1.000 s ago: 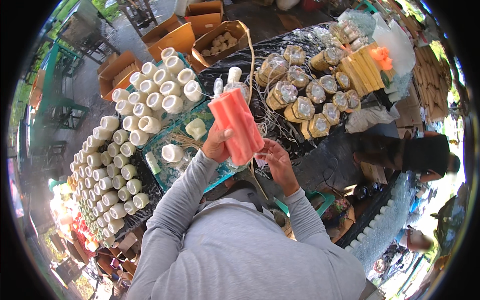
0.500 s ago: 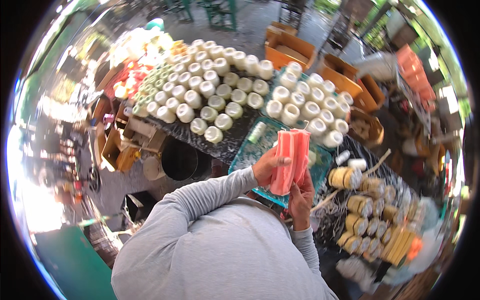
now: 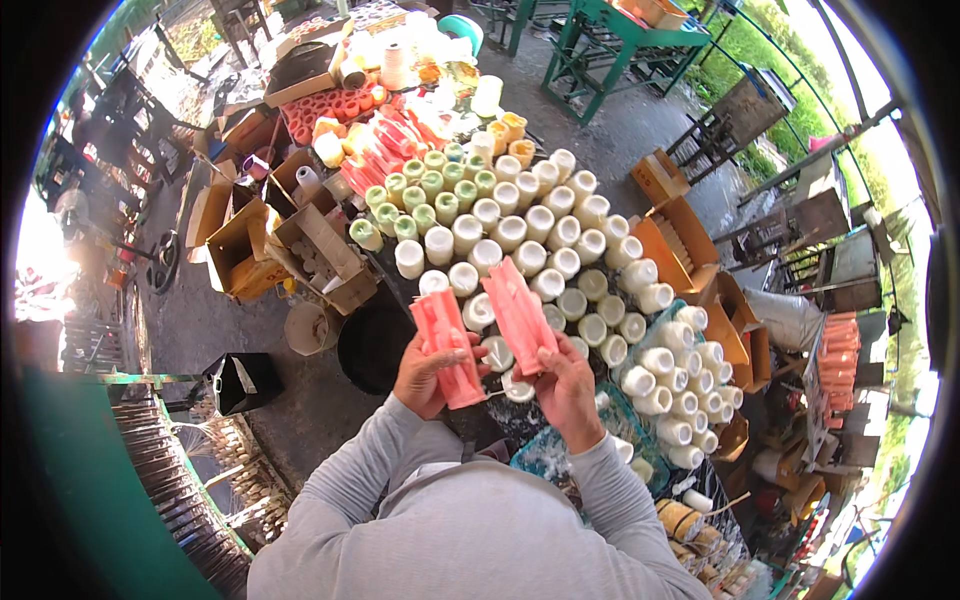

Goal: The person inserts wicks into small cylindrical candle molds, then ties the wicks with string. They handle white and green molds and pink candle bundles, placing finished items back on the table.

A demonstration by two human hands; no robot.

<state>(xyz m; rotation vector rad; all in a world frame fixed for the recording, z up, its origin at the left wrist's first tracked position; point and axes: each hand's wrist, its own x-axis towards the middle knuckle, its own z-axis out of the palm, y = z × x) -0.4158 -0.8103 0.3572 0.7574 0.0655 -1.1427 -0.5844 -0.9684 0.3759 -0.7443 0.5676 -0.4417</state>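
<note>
1. The biggest change is the view itself: a moment ago it looked over the table [image 3: 395, 285] end with the brown-wrapped bundles, and now it faces the long spread of pale spools [image 3: 520, 235] standing in rows, with green-tinted ones at the far end and cardboard boxes [image 3: 245, 245] down on the left.
2. Half a second ago both hands held the pink pieces pressed together as one bundle. Now the bundle is split into two, one piece per hand, held apart over the near edge of the spool rows.
3. The left hand [image 3: 428, 378] is closed round the lower part of one pink sleeve [image 3: 447, 345], which stands nearly upright.
4. The right hand [image 3: 566, 385] grips the base of the other pink sleeve [image 3: 519, 313], tilted with its top leaning left.
5. My guess is the pair has just been separated for handling singly; neither piece touches the spools below yet.
6. A blue-green tray [image 3: 545, 455] sits just under the right wrist.
</note>
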